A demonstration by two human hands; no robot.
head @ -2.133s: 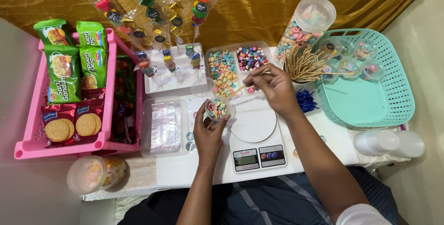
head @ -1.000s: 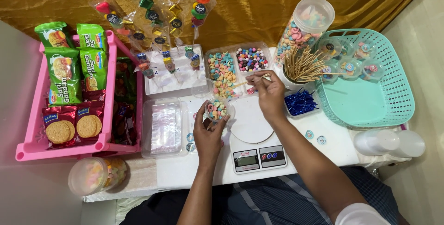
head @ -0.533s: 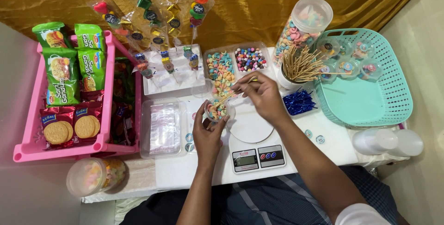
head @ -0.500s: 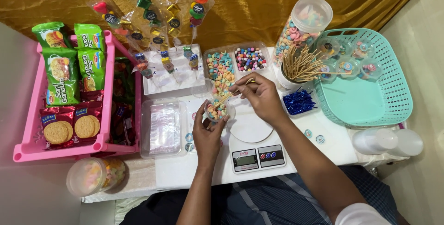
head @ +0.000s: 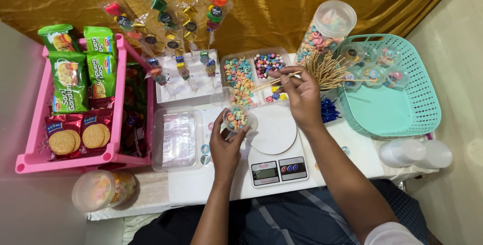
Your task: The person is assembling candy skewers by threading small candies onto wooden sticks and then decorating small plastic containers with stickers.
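Just left of the white kitchen scale (head: 275, 147), her left hand (head: 225, 147) cups a small candy-filled cup (head: 236, 118) while the right hand (head: 301, 93), pinching wooden tongs (head: 269, 83), fills it, needing steady aim.

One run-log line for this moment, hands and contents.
left hand: holds small cup of candy rings | right hand: pinches wooden skewer over candy trays | kitchen scale: bare

One head-worn view looks steeply down, from fairly close, at the white table (head: 211, 194) before a gold curtain (head: 271, 8).
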